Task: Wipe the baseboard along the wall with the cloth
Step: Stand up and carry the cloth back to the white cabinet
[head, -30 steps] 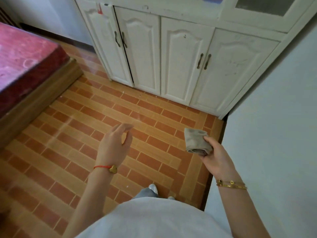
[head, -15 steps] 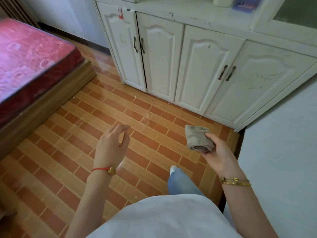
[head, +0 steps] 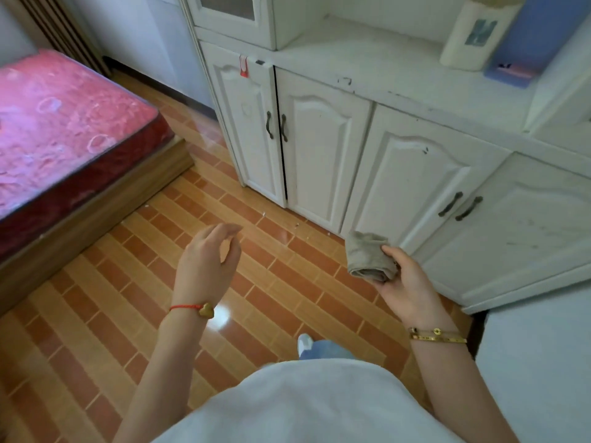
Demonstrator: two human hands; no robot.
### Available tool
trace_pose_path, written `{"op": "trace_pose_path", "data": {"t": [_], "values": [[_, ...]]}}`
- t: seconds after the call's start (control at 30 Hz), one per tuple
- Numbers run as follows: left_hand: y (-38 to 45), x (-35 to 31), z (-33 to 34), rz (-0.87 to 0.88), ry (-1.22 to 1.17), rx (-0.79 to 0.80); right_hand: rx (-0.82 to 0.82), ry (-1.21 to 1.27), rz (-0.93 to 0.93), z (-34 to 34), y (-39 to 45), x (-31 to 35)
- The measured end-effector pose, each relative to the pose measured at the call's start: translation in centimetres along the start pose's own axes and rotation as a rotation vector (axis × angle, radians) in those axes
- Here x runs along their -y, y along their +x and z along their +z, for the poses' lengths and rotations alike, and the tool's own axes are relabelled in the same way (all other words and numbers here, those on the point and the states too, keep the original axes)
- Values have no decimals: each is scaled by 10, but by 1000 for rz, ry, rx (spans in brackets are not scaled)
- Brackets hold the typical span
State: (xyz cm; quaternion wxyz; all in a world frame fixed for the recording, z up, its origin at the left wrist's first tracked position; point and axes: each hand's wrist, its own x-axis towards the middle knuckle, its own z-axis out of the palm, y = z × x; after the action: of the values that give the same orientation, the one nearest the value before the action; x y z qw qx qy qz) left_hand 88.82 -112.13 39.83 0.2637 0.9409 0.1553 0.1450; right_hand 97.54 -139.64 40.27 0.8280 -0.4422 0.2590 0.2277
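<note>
Walking on, cloth in hand, nothing wiped yet.
My view has swung up to the cabinet (head: 399,174); right hand (head: 406,282) still grips the folded cloth (head: 367,257), left hand (head: 208,266) loose and empty; dark baseboard (head: 160,83) lies far ahead.

I saw a red cord bracelet (head: 192,306) with a gold heart on the left wrist. The right wrist wore gold bangles (head: 438,335). A white shirt (head: 303,404), blue jeans (head: 326,350) and a white shoe (head: 303,342) showed below.

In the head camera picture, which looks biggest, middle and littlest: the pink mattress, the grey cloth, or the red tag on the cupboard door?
1. Pink mattress, biggest by far.
2. Grey cloth, held in the right hand; it is nearer the camera, so it looks larger than it is.
3. Red tag, littlest.
</note>
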Motion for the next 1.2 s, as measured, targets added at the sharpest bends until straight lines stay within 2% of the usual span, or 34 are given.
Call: {"op": "trace_pose_path", "data": {"t": [0.2,0.5,0.87,1.2], "values": [[83,-8,10,-38,3,-76,31,4,11,54,80,57],[201,13,43,-52,5,-21,-28,56,5,105,176,90],[414,38,53,104,2,16,11,187,-112,222,298,152],[554,11,92,268,-51,109,-121,239,-181,264,379,201]]}}
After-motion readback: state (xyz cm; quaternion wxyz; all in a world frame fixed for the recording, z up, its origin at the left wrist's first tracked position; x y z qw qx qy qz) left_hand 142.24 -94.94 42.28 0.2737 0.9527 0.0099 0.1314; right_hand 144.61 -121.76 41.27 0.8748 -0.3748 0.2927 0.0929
